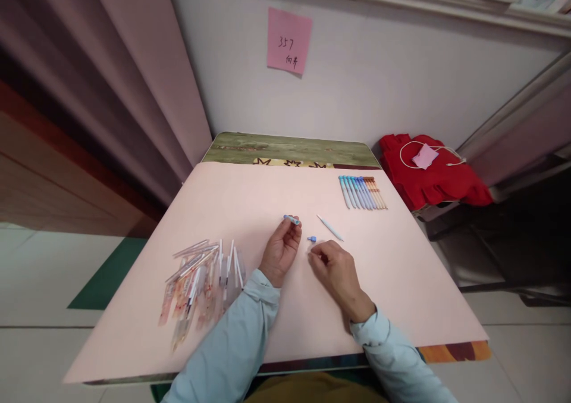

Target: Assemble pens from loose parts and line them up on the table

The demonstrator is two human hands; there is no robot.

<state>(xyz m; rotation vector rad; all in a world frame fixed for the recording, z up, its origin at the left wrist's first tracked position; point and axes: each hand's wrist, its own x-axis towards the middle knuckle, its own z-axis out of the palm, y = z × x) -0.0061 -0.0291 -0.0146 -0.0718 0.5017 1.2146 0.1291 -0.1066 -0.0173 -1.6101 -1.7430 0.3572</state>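
**Pale blue pen piece (291, 219) pinched in the left hand (281, 252)**

The left grip is closed around the short pen piece, thumb against fingers, with a darker blue end poking out at one side and a pale end at the other. It is held up clear of the bench (292, 145), probably so that both ends stay reachable. The right hand (336, 270) rests low, its fingers curled with thumb and forefinger near each other; whether that grip pinches something tiny or nothing, I cannot tell.

Just beyond the right fingertips lies a small blue part (311, 239), and a little farther out a slender pale blue barrel (331, 228) with a white far end lies at a slant. Both seem set down there to be within easy reach.

Toward the far right corner of the pink sheet (259, 191) is a neat row of pens (359, 193), tops away from the person, blue ones on the left and brown-topped ones on the right, apparently grouped by colour. On the left, thin white rods (229, 263) and clear printed pieces (167, 302) lie in a loose heap, perhaps kept apart as stock.

The left fingers cover the middle of the pen piece, so its join is hidden. Overlap and glare blur the heap's contents, any print on the pens is too small to read, and the sleeves (232, 343) run out of frame at the bottom.
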